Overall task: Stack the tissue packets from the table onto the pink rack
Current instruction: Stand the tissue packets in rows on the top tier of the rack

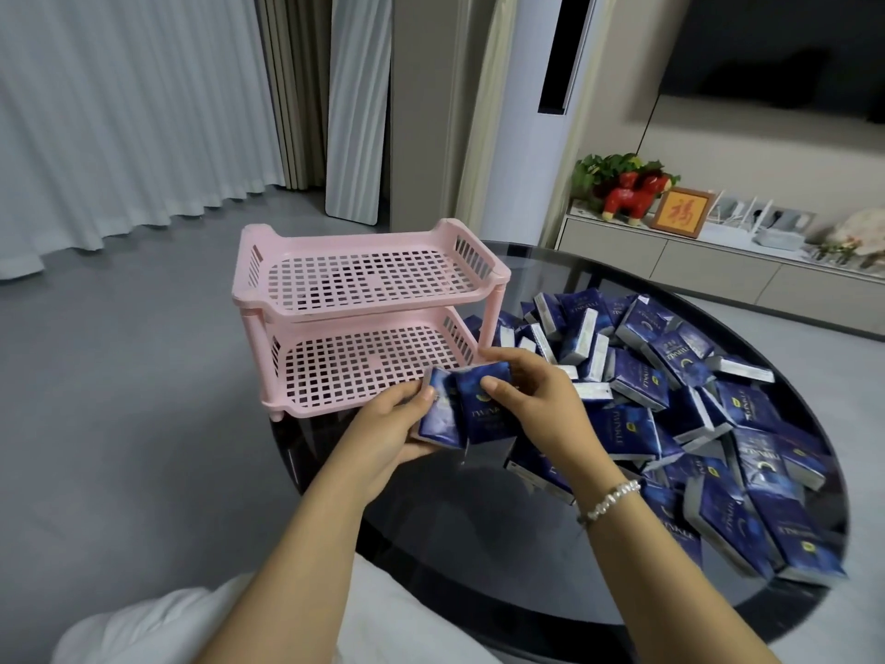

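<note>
Your left hand (383,431) and right hand (531,400) each grip a blue tissue packet (483,409) just near the pink rack (368,313); square them, then lay them flat on the bare lower shelf.

So the bench (479,534) is a round dark glass top. The pink rack (368,318), two tiers, sits at its far left edge, and a big messy heap of blue tissue packets (694,414) covers the right side, just beside the rack.
</note>
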Available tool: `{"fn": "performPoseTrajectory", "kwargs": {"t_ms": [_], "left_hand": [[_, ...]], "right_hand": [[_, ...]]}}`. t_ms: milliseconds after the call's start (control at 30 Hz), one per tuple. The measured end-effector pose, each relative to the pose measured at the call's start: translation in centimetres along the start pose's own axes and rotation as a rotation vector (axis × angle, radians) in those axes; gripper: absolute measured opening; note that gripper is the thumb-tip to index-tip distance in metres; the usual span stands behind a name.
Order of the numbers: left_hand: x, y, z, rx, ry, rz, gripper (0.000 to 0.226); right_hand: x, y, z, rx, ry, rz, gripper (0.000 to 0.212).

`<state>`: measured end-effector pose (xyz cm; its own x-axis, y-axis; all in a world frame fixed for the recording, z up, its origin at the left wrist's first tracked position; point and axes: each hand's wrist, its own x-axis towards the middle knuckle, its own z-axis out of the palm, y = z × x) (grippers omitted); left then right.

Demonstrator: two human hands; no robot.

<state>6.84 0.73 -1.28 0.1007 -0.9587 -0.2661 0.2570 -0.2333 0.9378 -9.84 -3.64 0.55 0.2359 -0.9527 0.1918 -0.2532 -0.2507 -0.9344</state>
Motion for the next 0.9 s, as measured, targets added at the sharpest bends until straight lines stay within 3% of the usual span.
{"fn": "performPoseTrajectory", "kwargs": {"t_ms": [133, 233, 333, 467, 600, 733, 833, 900], "left_hand": [[-0.7, -0.2, 0.9, -0.103, -0.083, 0.038, 0.033], [-1.2, -0.4, 1.5, -0.156, -0.161, 0.052, 0.048], [-1.5, -0.7, 2.0, -0.082, -0.183, 0.079, 0.05], [-1.7, -1.1, 2.6, -0.034, -0.128, 0.095, 0.033], [-1.6, -1.2, 2.8, -0.035, -0.067, 0.087, 0.02], [-1.6, -1.2, 2.9, -0.002, -0.031, 0.074, 0.016], [-1.7, -1.3, 2.9, 0.028, -0.016, 0.063, 0.014], [-1.8, -1.3, 2.8, 0.018, -0.011, 0.06, 0.013]], "right_hand": [[-0.4, -0.1, -0.2, 0.227, 0.006, 0.047, 0.023], [-0.8, 0.0, 0.0, 0.221, 0.023, 0.029, 0.022], [-1.3, 0.1, 0.1, 0.11, 0.04, 0.011, 0.029], [-2.3, -0.1, -1.1, -0.021, 0.039, 0.02, 0.034], [-3.4, -0.3, -4.1, -0.389, 0.121, 0.026, 0.03], [-5.0, 0.1, -5.6, -0.771, -0.006, 0.101, 0.032], [-5.7, 0.7, -5.1, -0.817, -0.074, 0.146, 0.036], [-5.8, 1.0, -4.7, -0.793, -0.094, 0.174, 0.024]]}}
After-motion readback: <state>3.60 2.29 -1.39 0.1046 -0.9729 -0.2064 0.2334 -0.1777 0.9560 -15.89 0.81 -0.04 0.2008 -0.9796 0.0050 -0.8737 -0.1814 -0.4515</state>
